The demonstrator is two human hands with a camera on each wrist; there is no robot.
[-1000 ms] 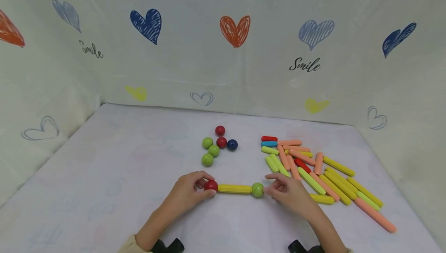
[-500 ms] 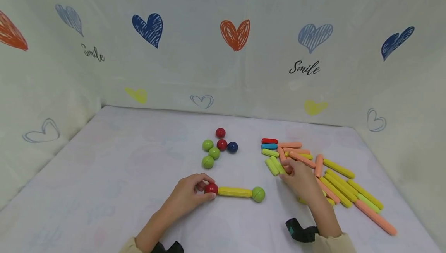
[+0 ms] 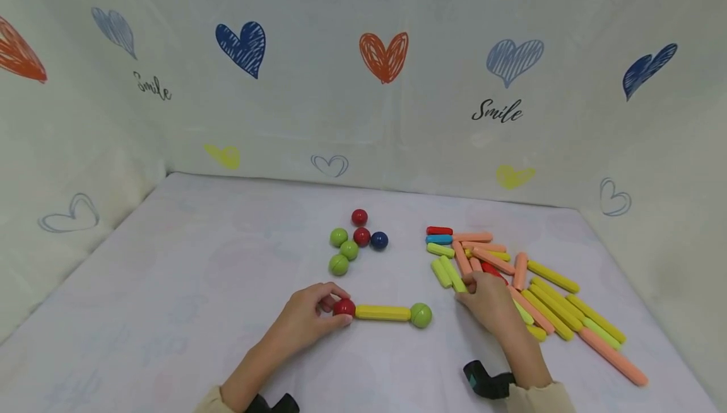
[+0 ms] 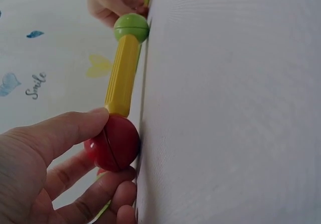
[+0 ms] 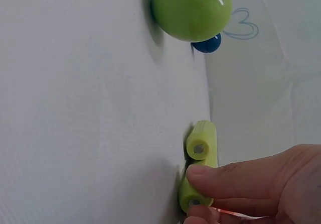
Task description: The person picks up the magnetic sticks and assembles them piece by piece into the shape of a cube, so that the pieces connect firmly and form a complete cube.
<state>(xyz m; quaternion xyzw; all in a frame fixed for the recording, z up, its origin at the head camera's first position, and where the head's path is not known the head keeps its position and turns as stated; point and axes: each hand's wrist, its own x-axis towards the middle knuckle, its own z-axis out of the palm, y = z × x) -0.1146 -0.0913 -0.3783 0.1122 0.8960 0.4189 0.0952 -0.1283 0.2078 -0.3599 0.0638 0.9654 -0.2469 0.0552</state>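
My left hand (image 3: 312,311) holds a red ball (image 4: 114,143) between thumb and fingers. From that ball a yellow stick (image 3: 383,313) runs to the right, ending at a green ball (image 3: 421,315); the three are joined in a row on the table. At the near left edge of the stick pile, my right hand (image 3: 490,302) pinches a light green stick (image 5: 194,199) by its near end, where a silvery disc shows. A second light green stick (image 3: 440,272) lies right beside it. Part of the pile is hidden under the right hand.
Beyond the left hand lies a loose cluster of balls: several green balls (image 3: 349,250), two red balls (image 3: 361,237) and a dark blue ball (image 3: 378,240). Orange sticks (image 3: 613,356), yellow sticks (image 3: 552,275) and a blue stick (image 3: 439,239) spread over the right side of the white table (image 3: 227,274).
My right hand has left the green ball's side, moved right and away to the stick pile, and taken hold of a light green stick. The left hand stays on the red ball.
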